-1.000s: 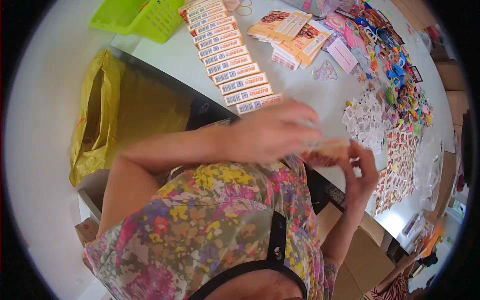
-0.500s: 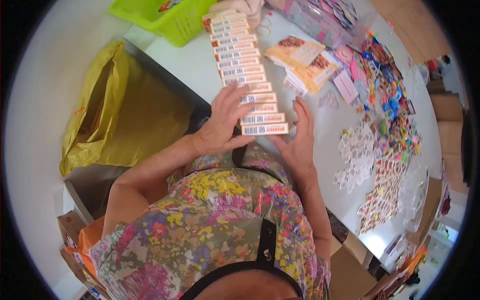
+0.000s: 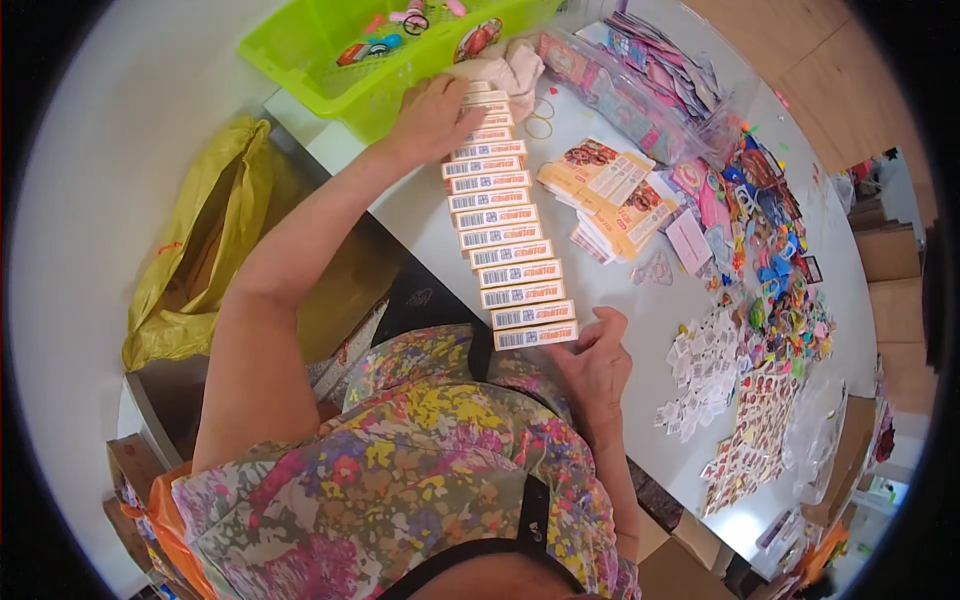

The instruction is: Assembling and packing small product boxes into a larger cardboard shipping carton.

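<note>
A long row of small, thin cardboard boxes (image 3: 500,219), white and orange with printed edges facing up, runs from the far side of the table to its near edge. My left hand (image 3: 435,120) lies over the far end of this row, thumb and fingers apart and touching the boxes. At the near end, my right hand (image 3: 595,375) has its thumb by the last box and its bent fingers standing off to the right, apart from the thumb. Flat yellow-orange printed cartons (image 3: 610,200) lie right of the row.
A green plastic basket (image 3: 350,100) with small toys stands at the far left, by a pink cloth (image 3: 500,75). To the right are a clear box of packets (image 3: 640,110), a heap of small colourful toys (image 3: 780,260), white paper pieces (image 3: 705,375) and sticker sheets (image 3: 755,440). A yellow bag (image 3: 200,250) stands left.
My left hand has moved from the near part of the row to its far end. My right hand stays by the near end, its fingers more bent. The view has shifted, showing more basket.
</note>
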Tool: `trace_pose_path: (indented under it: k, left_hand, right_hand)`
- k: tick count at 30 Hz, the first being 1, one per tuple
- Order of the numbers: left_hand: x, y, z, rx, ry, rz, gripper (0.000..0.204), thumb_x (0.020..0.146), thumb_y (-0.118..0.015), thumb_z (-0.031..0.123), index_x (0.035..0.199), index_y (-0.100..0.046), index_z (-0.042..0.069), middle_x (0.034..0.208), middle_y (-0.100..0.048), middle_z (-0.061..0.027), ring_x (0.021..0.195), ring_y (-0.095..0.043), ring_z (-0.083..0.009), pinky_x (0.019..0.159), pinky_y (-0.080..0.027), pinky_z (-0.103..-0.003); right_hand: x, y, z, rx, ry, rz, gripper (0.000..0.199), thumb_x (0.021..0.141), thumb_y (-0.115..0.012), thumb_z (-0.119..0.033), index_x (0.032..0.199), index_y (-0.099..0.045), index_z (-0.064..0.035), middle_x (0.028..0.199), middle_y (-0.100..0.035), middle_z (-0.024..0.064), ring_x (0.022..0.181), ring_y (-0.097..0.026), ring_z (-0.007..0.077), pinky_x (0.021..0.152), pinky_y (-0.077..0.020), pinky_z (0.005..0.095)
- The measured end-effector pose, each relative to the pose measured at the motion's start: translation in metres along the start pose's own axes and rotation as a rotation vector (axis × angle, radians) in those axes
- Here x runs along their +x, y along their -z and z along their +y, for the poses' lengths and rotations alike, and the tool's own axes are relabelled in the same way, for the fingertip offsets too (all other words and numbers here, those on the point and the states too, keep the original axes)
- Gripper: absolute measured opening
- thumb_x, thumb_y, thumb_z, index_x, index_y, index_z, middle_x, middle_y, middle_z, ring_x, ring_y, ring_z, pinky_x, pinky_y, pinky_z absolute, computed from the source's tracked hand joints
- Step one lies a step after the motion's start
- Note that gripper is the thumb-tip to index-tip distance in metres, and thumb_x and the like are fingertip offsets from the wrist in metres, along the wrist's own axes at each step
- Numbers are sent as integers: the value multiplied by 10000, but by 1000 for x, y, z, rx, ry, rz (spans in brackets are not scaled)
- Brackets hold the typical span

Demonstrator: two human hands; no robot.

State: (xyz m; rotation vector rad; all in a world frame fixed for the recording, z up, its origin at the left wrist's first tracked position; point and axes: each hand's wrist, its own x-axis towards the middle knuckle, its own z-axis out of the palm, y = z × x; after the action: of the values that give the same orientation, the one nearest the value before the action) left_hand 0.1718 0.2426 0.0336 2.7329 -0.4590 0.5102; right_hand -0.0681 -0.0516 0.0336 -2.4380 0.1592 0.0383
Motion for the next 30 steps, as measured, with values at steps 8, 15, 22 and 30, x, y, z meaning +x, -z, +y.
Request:
trace_pose_path:
  k: [8,15,22,30]
  left_hand:
    - [9,18,10,-30,54,-199,842,757,-679,635,1241,-547,-41,1094,-601,-227,1042,-589,-312,902,-475,-389]
    - [-14,18,24,-301,300,-377,983,677,-666,734,1289,-501,-17,1108,-664,-179,1040,-647,-294,920,-481,-365]
    - [-40,10,54,-501,250,-312,734,781,-801,369,1280,-467,-52,1064,-648,-128,931,-626,-144,791,-517,-271]
    - [-71,20,84,-1053,100,159,826,707,-856,223,1330,-364,-5,1261,-509,-122,1153,-536,-231,994,-435,-360]
  right_hand:
    - [-7,6,20,729,-320,-250,220,861,-689,-107,1040,-667,18,856,-727,86,784,-708,197,614,-550,292]
    - [-16,41,30,824,-424,-281,513,935,-570,-386,1176,-582,66,1059,-680,178,831,-714,276,636,-586,326]
    - [-22,63,48,601,-417,-227,525,922,-588,-400,1160,-608,67,947,-694,143,807,-702,238,650,-571,339]
    - [-35,85,45,384,-74,142,340,872,-686,-189,1067,-641,86,914,-704,144,824,-675,183,736,-527,301]
